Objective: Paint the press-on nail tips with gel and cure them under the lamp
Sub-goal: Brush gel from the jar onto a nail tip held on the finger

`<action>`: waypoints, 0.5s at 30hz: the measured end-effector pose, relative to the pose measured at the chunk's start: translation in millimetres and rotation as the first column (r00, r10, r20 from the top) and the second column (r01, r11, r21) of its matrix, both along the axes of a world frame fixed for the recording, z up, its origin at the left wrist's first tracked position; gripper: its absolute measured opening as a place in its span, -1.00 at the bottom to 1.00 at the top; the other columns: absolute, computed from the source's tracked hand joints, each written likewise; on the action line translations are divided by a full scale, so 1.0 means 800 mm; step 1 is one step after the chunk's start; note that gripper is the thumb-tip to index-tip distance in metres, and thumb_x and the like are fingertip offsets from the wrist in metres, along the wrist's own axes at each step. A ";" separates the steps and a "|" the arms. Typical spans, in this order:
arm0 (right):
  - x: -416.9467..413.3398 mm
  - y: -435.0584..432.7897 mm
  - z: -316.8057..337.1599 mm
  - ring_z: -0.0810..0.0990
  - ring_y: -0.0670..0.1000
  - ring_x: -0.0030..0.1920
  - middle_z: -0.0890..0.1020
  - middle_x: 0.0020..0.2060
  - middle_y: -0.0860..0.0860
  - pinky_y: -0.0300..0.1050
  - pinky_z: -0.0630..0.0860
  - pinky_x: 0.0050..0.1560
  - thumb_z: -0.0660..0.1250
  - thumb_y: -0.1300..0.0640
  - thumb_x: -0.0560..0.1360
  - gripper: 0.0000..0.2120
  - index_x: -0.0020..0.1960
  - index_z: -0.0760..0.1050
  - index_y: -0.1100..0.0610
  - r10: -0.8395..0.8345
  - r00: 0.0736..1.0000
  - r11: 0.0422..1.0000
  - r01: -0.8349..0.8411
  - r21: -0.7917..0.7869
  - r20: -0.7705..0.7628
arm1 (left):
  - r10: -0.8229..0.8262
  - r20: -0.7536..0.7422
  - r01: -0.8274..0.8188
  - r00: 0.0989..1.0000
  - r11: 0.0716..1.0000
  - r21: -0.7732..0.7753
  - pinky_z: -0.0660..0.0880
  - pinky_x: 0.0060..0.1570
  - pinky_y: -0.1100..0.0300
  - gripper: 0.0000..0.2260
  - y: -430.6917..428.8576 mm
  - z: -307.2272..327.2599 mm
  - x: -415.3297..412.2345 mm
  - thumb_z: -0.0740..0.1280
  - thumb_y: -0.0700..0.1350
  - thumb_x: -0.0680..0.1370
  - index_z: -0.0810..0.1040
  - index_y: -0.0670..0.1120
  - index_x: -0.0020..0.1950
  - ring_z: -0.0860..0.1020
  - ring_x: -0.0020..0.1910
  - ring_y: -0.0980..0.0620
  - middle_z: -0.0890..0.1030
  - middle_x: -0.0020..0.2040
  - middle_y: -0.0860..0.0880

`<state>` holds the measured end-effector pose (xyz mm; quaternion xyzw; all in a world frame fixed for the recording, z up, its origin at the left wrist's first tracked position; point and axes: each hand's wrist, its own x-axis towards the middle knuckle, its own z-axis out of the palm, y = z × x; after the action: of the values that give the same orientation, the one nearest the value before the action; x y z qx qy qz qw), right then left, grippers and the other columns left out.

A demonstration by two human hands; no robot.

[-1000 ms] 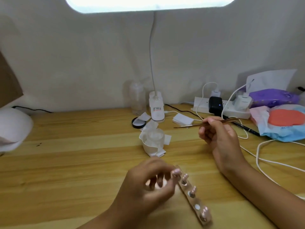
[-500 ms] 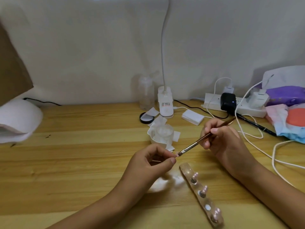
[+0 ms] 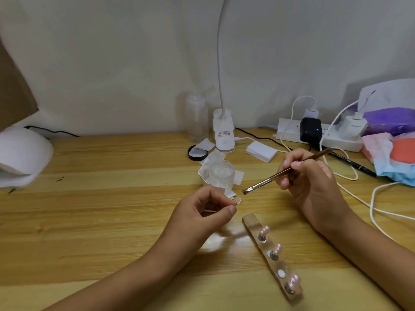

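Brush (image 3: 265,181) now just apart from the nail tip (image 3: 305,201) in left hand (image 3: 202,213)

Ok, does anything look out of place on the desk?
Only one gap: the holder strip has a bare white seat between pegged nail tips, likely matching the tip pinched in the left hand. Nothing spilled.
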<state>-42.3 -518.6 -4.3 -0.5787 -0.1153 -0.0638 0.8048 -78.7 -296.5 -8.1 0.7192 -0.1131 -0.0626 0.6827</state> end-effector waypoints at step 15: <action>-0.002 0.002 0.000 0.50 -0.05 -0.38 0.50 -0.38 0.02 -0.24 0.50 -0.30 0.17 0.23 0.42 -0.91 -0.18 0.43 0.20 0.069 0.998 0.995 -0.069 -0.066 -0.006 | -0.004 0.008 0.004 1.000 1.000 0.024 0.48 -0.22 0.37 -0.86 -0.001 0.000 -0.001 0.48 -0.16 0.41 0.64 0.09 -0.27 0.59 -0.19 0.17 0.70 -0.19 0.01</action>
<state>-43.9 -517.3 -4.0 -0.6008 -0.1360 -0.0310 0.7871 -79.5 -297.3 -8.2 0.7272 -0.1168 -0.0624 0.6736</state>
